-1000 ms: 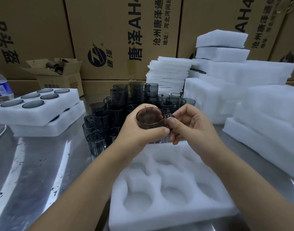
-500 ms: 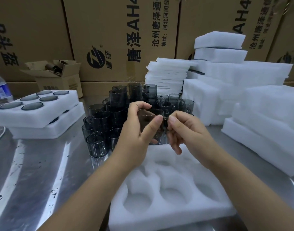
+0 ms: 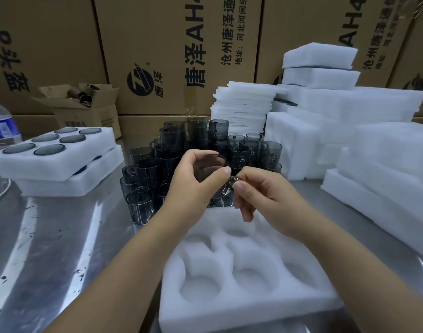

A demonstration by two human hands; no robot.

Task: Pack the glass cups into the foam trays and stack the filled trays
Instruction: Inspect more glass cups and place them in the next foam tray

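My left hand [image 3: 193, 186] grips a smoky grey glass cup [image 3: 211, 168], tilted so its round end faces me, above the far edge of an empty white foam tray [image 3: 244, 306]. My right hand [image 3: 260, 195] pinches the cup's handle at its right side. Behind the hands stands a crowd of the same grey cups [image 3: 152, 169], some stacked two high. At the left, a filled foam tray [image 3: 54, 162] with several cups in it lies on top of another tray [image 3: 68, 186].
Piles of white foam trays and sheets [image 3: 373, 145] fill the right side and back. A small open carton [image 3: 85, 104] and large cardboard boxes [image 3: 176, 54] line the back. A water bottle [image 3: 0, 126] stands at the far left on the steel table [image 3: 49, 248].
Both hands have turned and tilted the cup, so that its round end now faces me. The camera view has shifted slightly; nothing else has moved.
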